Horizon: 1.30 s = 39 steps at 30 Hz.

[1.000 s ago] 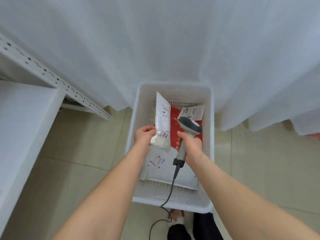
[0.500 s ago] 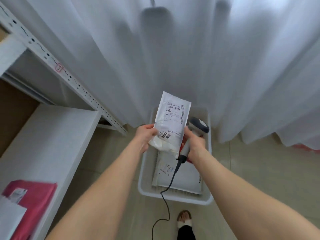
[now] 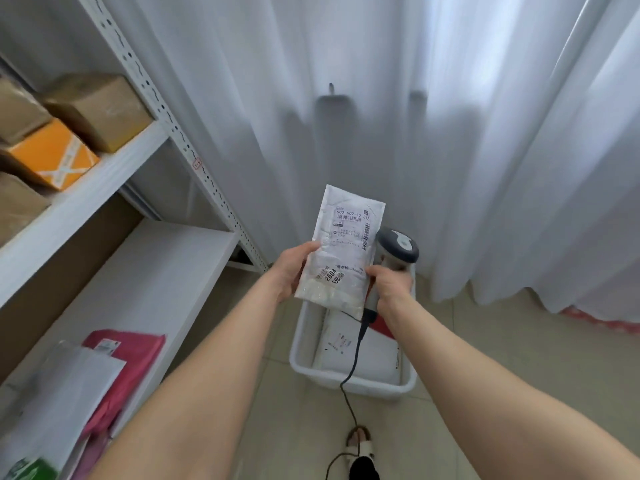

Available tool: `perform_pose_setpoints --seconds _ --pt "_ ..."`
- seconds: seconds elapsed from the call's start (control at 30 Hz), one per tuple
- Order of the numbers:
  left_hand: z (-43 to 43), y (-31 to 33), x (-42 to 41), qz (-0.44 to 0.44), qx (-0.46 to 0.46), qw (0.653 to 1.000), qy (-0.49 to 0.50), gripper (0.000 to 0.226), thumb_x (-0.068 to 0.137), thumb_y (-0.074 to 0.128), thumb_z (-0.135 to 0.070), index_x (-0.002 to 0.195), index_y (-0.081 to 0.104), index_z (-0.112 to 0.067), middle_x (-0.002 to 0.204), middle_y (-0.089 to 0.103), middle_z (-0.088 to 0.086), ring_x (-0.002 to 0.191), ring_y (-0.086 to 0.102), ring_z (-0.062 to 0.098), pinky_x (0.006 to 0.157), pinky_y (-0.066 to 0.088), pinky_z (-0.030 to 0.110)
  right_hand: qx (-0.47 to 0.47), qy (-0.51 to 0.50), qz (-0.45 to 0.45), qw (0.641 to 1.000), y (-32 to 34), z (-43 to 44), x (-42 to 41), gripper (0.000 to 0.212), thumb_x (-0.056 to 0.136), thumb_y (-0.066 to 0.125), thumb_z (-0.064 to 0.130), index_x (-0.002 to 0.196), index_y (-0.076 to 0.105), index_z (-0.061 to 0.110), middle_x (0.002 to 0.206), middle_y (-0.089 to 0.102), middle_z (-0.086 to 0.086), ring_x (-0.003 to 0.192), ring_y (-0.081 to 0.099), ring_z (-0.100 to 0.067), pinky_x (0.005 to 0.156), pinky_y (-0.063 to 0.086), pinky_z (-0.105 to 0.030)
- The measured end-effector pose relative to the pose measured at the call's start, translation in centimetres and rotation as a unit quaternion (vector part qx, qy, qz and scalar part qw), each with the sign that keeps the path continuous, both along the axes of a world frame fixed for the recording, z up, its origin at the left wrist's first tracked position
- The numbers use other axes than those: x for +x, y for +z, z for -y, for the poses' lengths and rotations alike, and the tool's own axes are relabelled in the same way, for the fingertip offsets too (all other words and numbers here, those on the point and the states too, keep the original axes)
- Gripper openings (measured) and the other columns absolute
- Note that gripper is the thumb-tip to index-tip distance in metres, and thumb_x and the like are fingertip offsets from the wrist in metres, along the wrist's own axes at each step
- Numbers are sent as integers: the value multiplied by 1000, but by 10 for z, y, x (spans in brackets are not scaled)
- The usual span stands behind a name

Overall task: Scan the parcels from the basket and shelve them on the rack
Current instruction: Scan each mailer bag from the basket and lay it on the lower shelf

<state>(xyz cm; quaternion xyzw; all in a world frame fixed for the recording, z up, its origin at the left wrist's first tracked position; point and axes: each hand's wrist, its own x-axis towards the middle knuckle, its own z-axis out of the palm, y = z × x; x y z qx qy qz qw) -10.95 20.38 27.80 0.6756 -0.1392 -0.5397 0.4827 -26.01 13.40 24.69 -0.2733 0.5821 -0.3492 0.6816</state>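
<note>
A person's left grip (image 3: 292,271) clasps the white parcel (image 3: 343,251) by its left edge, thumb on the front and fingers behind, holding it upright in the air above the far end of the basket (image 3: 298,344). The parcel's printed label and barcodes face the camera. The right grip (image 3: 391,285) is wrapped round the handle of a grey barcode scanner (image 3: 398,245), with the thumb resting on the parcel's lower right edge. The scanner's head rises just beside the parcel's right side, also over the basket's far end. Its black cable (image 3: 353,362) drops across the basket and over the near rim to the tiled floor (image 3: 485,358).

Inside the white plastic basket lie a flat white mailer (image 3: 360,355) and, partly hidden toward the far right corner, a red mailer (image 3: 382,329).

Left of the basket stands the white metal rack (image 3: 166,112). Its lower shelf (image 3: 138,271) carries a pink mailer (image 3: 128,362) partly covered by a grey-white one (image 3: 69,386); the shelf above holds brown cardboard boxes (image 3: 100,105) and an orange box (image 3: 52,154). A white curtain (image 3: 450,133) hangs behind the basket, reaching the floor. On the near side of the basket, a sandalled foot (image 3: 358,441) stands beside the trailing cable.
</note>
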Motion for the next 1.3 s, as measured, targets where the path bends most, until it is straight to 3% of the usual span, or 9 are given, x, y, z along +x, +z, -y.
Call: perform_pose_setpoints --seconds 0.07,0.2,0.3,0.4,0.6,0.73,0.93,1.13,1.3 --pt "-14 16 -1 11 -10 1000 -21 27 88 65 -19 112 64 -7 102 70 14 86 69 30 74 56 42 -25 14 7 1000 19 -14 -3 25 73 67 -17 88 61 3 95 67 -14 83 64 -24 86 54 -41" --pt "-42 41 -3 71 -1 997 4 31 83 68 -2 112 61 -1 95 72 14 79 71 28 69 57 42 -44 51 16 998 49 -39 -5 28 74 67 -15 101 63 -8 88 65 -13 72 60 -12 69 52 -31" --pt "-65 58 2 88 -19 995 41 27 83 66 2 109 60 0 92 70 12 72 70 24 62 57 38 -36 82 39 995 69 -55 0 21 76 67 -12 90 60 2 87 63 -12 67 59 -20 76 53 -41" --pt "-88 75 10 97 -30 993 60 20 84 64 5 102 61 -2 101 69 15 74 68 23 62 56 36 -24 104 71 992 88 -71 10 33 74 72 -8 105 63 0 92 67 -16 79 63 -30 86 53 -50" --pt "-124 102 31 67 -41 996 49 40 84 62 5 123 52 3 118 62 26 92 64 37 83 53 50 -60 118 45 990 115 -102 39 32 74 66 -14 103 62 -3 89 62 -17 77 58 -27 78 51 -41" --pt "-142 113 48 36 -51 997 45 35 84 66 -2 117 56 2 110 66 21 79 67 28 67 56 42 -86 116 19 989 125 -121 58 31 75 66 -14 102 61 0 92 61 -15 84 59 -28 79 51 -39" --pt "-155 119 76 85 -32 995 40 29 83 70 -7 110 60 -2 97 70 13 76 69 23 60 56 34 -111 123 -25 986 133 -140 72 23 77 66 -12 85 57 7 92 62 -18 86 60 -29 92 53 -50" --pt "-167 119 92 125 -20 990 58 10 86 67 -8 94 61 -9 90 70 9 65 68 19 47 53 29 -115 121 -48 985 137 -152 75 13 80 63 -4 83 56 6 78 59 -14 70 56 -25 70 50 -38" --pt "-166 107 103 187 -29 973 131 21 83 70 -5 104 66 -1 105 69 16 95 68 31 88 54 46 -105 111 44 987 146 -166 74 18 80 63 -6 93 59 6 65 64 -11 53 60 -21 55 48 -33"
